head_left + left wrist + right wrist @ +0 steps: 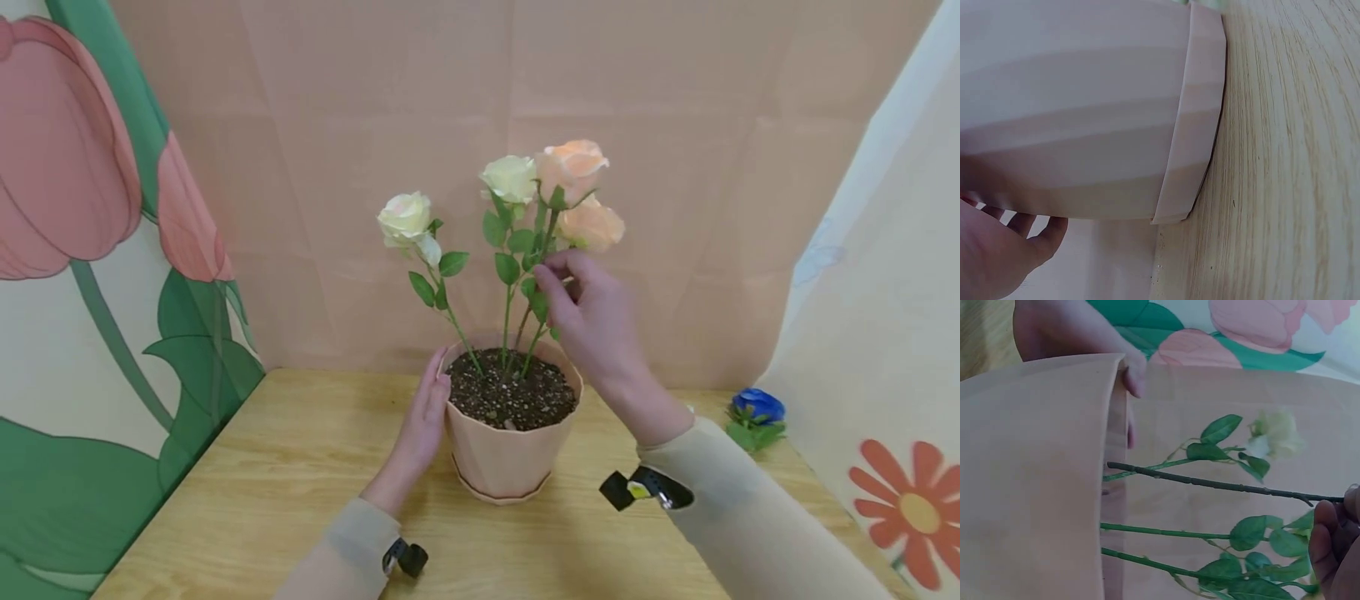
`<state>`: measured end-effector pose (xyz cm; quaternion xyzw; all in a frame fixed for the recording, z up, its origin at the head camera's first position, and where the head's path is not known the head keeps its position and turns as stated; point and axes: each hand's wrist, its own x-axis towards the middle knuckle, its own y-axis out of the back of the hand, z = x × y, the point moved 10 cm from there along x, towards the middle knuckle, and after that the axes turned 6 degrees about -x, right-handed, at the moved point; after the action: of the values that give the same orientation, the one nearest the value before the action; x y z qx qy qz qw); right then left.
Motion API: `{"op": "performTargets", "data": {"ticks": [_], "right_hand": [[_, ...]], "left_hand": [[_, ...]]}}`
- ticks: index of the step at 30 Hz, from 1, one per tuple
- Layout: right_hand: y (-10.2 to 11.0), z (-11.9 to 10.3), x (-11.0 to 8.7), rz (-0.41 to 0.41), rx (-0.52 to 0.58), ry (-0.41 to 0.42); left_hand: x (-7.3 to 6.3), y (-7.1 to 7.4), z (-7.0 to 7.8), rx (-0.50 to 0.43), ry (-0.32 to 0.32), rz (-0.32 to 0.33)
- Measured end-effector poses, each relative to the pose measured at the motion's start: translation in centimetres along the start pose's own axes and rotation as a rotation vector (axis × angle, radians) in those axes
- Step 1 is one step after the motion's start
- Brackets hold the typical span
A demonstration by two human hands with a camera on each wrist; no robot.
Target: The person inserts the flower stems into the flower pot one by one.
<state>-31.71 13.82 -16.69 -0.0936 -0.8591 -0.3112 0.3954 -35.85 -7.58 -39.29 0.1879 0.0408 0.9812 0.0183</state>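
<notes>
Looks like smooth, matt plastic on the flowerpot [504, 457] and saucer [1199, 119]. Appears rough and crumbly in the soil [510, 406], knobbly and matt along the dark stem [1210, 483]. Shows wood grain across the tabletop [300, 483]. Reads as creased, matt sheeting on the backdrop [360, 150], soft matt cloth on the sleeve [765, 517].

The table [300, 467] has a pale yellow wood surface, its grain running from nine to three o'clock as the head view shows it. Near its visible middle rests a shallow pink saucer [501, 498], and the pink pot [506, 458] stands upright in it. Between two and three o'clock from the saucer, near the table's edge, lies a blue flower [759, 407] with green leaves [756, 436].
</notes>
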Motion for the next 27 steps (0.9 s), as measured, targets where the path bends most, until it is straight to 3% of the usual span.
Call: {"op": "performTargets", "data": {"ticks": [9, 16, 27], "right_hand": [[-3.1, 1.0, 0.5, -0.045, -0.021, 0.003], [-4.3, 0.8, 0.2, -0.013, -0.088, 0.052], [-5.9, 1.8, 0.0, -0.049, -0.054, -0.001]], "left_hand": [[0.1, 0.0, 0.0, -0.003, -0.005, 0.001], [0.0, 0.0, -0.2, -0.002, 0.0, -0.001], [0.0, -0.1, -0.2, -0.003, -0.017, 0.002]]}}
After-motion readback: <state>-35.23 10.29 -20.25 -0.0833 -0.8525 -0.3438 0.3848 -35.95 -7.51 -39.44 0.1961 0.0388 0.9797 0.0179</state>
